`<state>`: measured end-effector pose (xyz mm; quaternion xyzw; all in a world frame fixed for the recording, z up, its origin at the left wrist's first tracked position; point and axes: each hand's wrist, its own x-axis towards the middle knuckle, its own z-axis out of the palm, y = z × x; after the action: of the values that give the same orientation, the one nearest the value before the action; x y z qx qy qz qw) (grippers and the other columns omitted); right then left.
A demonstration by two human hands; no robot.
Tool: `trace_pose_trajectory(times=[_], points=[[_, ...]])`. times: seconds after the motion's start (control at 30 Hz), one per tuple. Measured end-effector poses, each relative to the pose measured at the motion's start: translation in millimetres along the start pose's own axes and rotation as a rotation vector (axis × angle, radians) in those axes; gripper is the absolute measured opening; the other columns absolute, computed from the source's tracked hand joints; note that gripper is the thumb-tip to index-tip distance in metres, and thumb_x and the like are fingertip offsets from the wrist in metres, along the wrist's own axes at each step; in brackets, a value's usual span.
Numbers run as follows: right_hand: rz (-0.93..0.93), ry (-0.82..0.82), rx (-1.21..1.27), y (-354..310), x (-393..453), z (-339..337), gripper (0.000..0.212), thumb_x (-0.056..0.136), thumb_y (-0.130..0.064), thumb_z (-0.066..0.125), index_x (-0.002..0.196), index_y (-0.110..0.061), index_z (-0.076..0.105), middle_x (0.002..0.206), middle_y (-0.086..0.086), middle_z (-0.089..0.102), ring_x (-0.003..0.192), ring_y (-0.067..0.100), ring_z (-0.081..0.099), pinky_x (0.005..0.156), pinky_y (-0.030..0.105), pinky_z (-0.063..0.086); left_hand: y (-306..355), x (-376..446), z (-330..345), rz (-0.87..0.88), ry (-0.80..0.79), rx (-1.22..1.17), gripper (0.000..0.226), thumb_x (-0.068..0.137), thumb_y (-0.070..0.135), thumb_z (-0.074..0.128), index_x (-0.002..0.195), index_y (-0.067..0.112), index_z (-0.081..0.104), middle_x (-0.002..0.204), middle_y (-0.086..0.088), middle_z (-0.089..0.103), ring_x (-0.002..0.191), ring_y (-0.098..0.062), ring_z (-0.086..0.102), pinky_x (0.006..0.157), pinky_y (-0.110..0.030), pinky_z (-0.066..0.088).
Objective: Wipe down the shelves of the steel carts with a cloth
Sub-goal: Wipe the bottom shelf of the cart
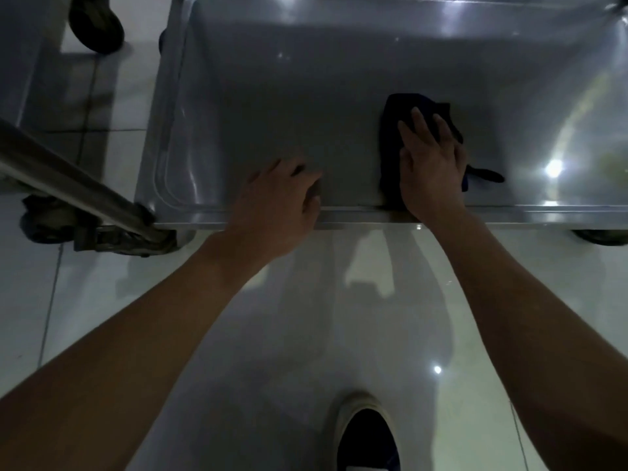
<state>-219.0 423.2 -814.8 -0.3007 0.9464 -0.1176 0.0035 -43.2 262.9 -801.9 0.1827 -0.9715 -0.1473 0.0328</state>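
While the right hand (433, 164) presses flat, grip released, on the dark cloth (394, 130), the left hand (282, 195), fingers curled, rests at nine o'clock on the shelf (272, 96) edge.

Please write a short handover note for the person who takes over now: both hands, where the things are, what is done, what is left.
Right hand: flat on the dark cloth, pressing it onto the steel shelf near the front edge.
Left hand: rests on the shelf's front rim, fingers slightly curled, holding nothing.
Done: cannot tell which parts are already wiped.
Left: probably the rest of this shelf, then the other cart at the left.
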Motion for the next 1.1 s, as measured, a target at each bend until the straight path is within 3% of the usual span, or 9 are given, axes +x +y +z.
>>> trace_pose_trajectory(times=[0.1, 0.3, 0.67, 0.9, 1.1], points=[[-0.074, -0.009, -0.013, -28.4, 6.6, 10.4, 0.049, 0.104, -0.02, 0.034, 0.153, -0.024, 0.037, 0.165, -0.005, 0.02, 0.153, 0.023, 0.01, 0.119, 0.047, 0.013, -22.1, -10.6, -6.7, -0.031, 0.055, 0.068, 0.039, 0.09, 0.034, 0.058, 0.127, 0.022, 0.062, 0.128, -0.003, 0.058, 0.117, -0.03, 0.055, 0.09, -0.043, 0.042], [-0.258, -0.056, 0.003, -103.7, 18.1, 35.2, 0.049, 0.103, -0.023, 0.039, 0.152, -0.027, 0.037, 0.165, -0.007, 0.019, 0.152, 0.024, 0.012, 0.117, 0.048, 0.017, -68.5, -32.1, -19.7, -0.199, 0.047, 0.175, 0.033, 0.092, 0.038, 0.054, 0.119, 0.02, 0.061, 0.129, -0.006, 0.055, 0.127, -0.032, 0.044, 0.102, -0.054, 0.036], [-0.538, -0.198, 0.002, -226.4, 50.2, 61.4, 0.055, 0.102, -0.024, 0.039, 0.155, -0.031, 0.027, 0.167, -0.008, 0.01, 0.153, 0.024, 0.006, 0.118, 0.048, 0.009, -87.4, -44.1, -26.8, -0.291, 0.03, 0.175, 0.045, 0.095, 0.041, 0.04, 0.128, 0.017, 0.058, 0.134, -0.003, 0.051, 0.127, -0.027, 0.046, 0.106, -0.046, 0.036], [-0.54, -0.204, 0.018, -217.7, 51.8, 59.7, 0.054, 0.104, -0.025, 0.037, 0.156, -0.028, 0.024, 0.167, -0.008, 0.009, 0.153, 0.023, 0.006, 0.121, 0.046, 0.009, -81.3, -43.4, -26.7, -0.302, 0.015, 0.181, 0.042, 0.096, 0.038, 0.046, 0.13, 0.016, 0.055, 0.135, -0.003, 0.05, 0.127, -0.027, 0.046, 0.106, -0.045, 0.036], [-0.419, -0.156, 0.047, -154.4, 45.3, 41.3, 0.05, 0.107, -0.023, 0.031, 0.156, -0.026, 0.026, 0.167, -0.008, 0.009, 0.153, 0.022, 0.005, 0.122, 0.045, 0.009, -46.8, -34.3, -21.5, -0.208, 0.026, 0.128, 0.036, 0.095, 0.032, 0.049, 0.127, 0.016, 0.057, 0.132, -0.005, 0.054, 0.123, -0.029, 0.047, 0.099, -0.047, 0.037]])
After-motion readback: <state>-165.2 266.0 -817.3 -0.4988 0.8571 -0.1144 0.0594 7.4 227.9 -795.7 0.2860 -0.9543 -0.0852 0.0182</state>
